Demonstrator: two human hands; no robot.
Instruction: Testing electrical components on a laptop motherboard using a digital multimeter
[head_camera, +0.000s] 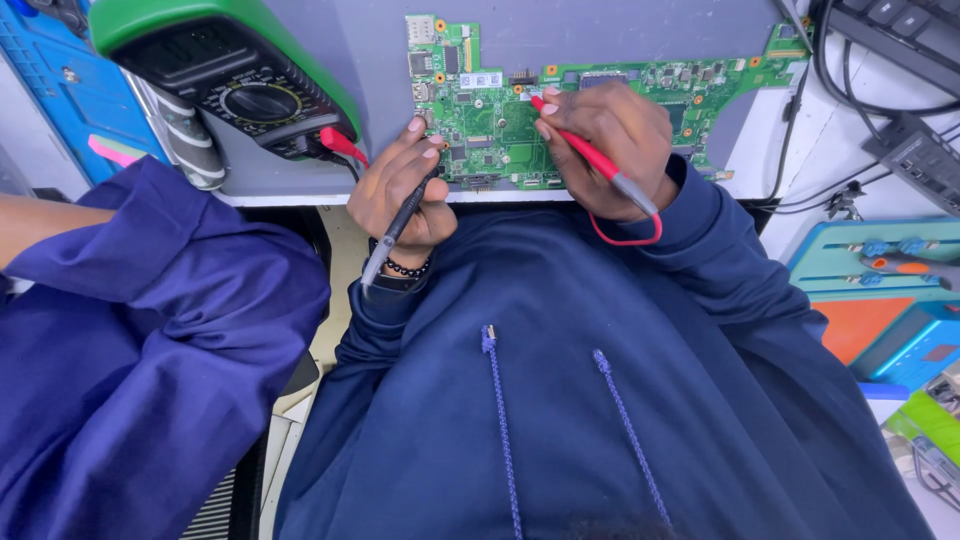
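Far left, a co-worker's blue sleeve (150, 330) hangs in, and the green multimeter (225, 70) sits propped behind it. Now the left hand (400, 195) is pinched shut around the black probe (397, 228), tip down at the board's near-left edge. The green circuit board (500, 125) lies flat just ahead of both hands, long axis running left to right. The right hand (615, 150) grips the red probe (590, 160), tip touching mid-board, further in than the left.

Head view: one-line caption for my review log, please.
Left hand holds a black probe, right hand a red probe, both on a green circuit board beside a multimeter.
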